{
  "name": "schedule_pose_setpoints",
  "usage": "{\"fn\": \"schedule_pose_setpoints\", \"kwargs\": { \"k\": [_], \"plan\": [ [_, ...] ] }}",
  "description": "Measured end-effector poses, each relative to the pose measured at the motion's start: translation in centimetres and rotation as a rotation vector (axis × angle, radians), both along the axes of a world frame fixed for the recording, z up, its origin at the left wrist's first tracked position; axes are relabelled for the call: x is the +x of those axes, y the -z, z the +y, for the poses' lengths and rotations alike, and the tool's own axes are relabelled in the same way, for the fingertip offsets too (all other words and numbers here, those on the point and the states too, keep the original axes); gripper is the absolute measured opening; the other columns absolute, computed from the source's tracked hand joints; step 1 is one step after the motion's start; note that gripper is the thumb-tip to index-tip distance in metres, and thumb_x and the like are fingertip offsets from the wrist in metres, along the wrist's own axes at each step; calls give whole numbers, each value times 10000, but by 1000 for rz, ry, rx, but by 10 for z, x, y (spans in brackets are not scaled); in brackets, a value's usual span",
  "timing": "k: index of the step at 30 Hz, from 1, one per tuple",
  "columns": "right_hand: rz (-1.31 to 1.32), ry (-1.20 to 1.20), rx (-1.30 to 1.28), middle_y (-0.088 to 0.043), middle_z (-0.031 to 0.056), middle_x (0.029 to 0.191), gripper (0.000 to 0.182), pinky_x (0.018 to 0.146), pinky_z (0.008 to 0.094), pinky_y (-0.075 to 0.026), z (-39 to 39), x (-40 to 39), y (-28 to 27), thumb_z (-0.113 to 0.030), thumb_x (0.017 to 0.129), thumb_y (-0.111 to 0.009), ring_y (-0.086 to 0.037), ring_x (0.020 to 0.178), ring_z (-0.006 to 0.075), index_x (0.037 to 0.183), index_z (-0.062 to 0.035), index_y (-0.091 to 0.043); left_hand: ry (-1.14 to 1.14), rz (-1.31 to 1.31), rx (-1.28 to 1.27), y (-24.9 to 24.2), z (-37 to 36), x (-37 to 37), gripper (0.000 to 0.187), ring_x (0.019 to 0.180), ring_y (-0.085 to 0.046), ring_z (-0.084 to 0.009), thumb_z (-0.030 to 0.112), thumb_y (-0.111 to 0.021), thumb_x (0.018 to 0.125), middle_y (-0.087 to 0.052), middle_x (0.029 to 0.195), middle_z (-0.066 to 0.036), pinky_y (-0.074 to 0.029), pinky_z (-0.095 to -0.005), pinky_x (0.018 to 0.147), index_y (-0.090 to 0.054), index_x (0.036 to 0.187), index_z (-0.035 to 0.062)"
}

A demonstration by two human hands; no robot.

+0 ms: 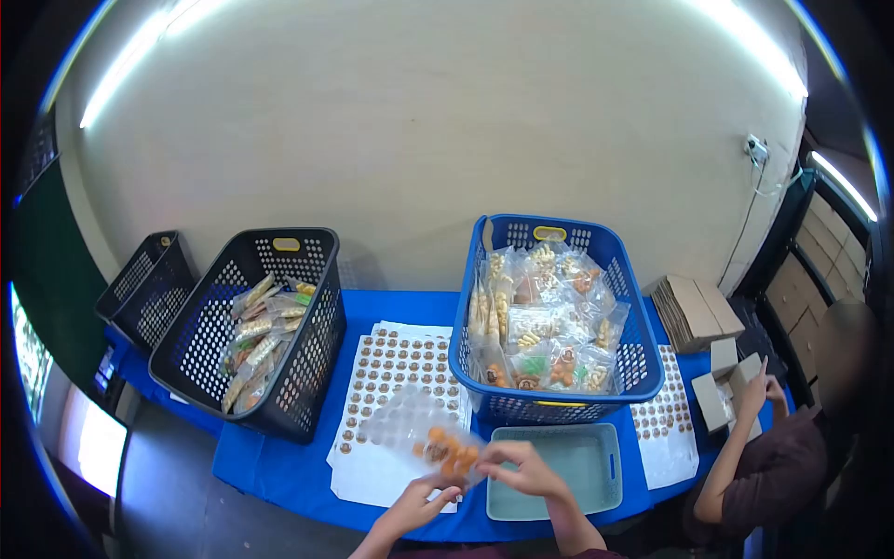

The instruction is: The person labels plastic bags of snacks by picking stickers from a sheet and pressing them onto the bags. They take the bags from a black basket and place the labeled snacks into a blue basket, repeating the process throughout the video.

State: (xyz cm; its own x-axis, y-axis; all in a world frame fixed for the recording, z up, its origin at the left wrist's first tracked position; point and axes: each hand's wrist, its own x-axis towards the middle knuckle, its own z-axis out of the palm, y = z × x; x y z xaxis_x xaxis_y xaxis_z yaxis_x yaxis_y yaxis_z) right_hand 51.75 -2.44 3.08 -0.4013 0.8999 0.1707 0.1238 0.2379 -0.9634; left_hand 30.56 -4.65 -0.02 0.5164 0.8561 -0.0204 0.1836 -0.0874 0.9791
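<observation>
My left hand (422, 505) is closed on a clear plastic bag (451, 453) of round orange snacks, held tilted over the sticker sheets. A round brown sticker shows on the bag. The fingers of my right hand (527, 470) are pinched together at the bag's right edge; the fingertips are partly hidden. Beneath the bag lie white sheets of round brown stickers (396, 359). A shallow grey-green tray (554, 511) sits under and beside my right hand. Behind it, a blue basket (559, 406) holds many clear bags of snacks.
To the left, a black basket (321, 373) contains several filled snack bags, with another black basket (172, 307) beyond. At right are more sticker sheets (669, 456), stacked flat cardboard (698, 312) and a co-worker (773, 466) handling an open carton (715, 410). A blue cloth (279, 461) covers the table.
</observation>
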Motion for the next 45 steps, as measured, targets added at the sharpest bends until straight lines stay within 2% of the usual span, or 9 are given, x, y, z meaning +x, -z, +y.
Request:
{"fn": "schedule_pose_setpoints", "kwargs": {
  "k": [5,8,12,15,26,32,35,41,45],
  "plan": [
    [324,536,116,-574,42,710,161,547,203,-416,40,26,-32,-133,812,-555,-518,612,87,882,12,-547,-192,-76,68,5,3,-33,179,739,-582,-136,101,-533,823,-605,803,-88,-452,-250,697,-539,967,-5],
    [113,625,144,-596,92,779,345,560,264,-444,75,60,-18,-260,828,-548,-569,675,148,997,38,-502,-295,1,36,21,3,-59,165,745,-588,-123,109,-513,837,-609,788,-88,-455,-241,682,-547,946,-9],
    [-683,734,205,-591,148,807,606,696,327,-424,80,71,8,-424,806,-521,-578,755,222,1156,58,-408,-421,10,11,23,1,-84,153,726,-598,-135,108,-502,841,-611,744,-87,-456,-238,659,-553,912,-17],
    [-832,801,419,-591,136,877,554,761,323,-395,70,57,9,-378,789,-554,-559,823,224,1137,37,-439,-464,21,23,18,5,-97,147,721,-599,-138,105,-506,838,-612,750,-90,-456,-242,661,-557,903,-17],
    [-16,661,231,-571,66,872,221,789,248,-384,57,-53,-22,-63,776,-545,-515,858,130,984,9,-533,-483,56,400,-49,58,-200,88,637,-589,-124,68,-535,806,-608,694,-68,-452,-232,592,-583,797,-6],
    [-200,990,318,-535,97,953,208,769,271,-396,125,-65,12,-105,850,-456,-510,867,157,1005,19,-519,-562,-9,571,-99,92,-297,80,618,-592,-125,43,-532,801,-604,706,-78,-460,-230,589,-584,839,-5],
    [-464,1053,352,-549,89,963,241,723,247,-417,138,-59,34,-140,880,-424,-532,852,147,1042,22,-497,-532,85,649,-109,115,-336,84,597,-593,-134,64,-549,791,-601,685,-69,-451,-237,564,-582,838,3],
    [-786,1251,437,-544,160,850,225,671,368,-403,142,-78,43,-166,863,-406,-539,773,306,948,-2,-535,-280,335,620,-119,180,-374,105,611,-593,-146,110,-530,810,-604,656,-50,-444,-255,576,-570,847,20],
    [-875,1312,376,-572,145,712,276,572,392,-394,142,-86,43,-218,865,-403,-555,633,305,822,-8,-577,138,648,347,-50,255,-395,278,691,-586,-229,252,-517,807,-614,739,-96,-452,-307,656,-545,941,11]
  ]
}}
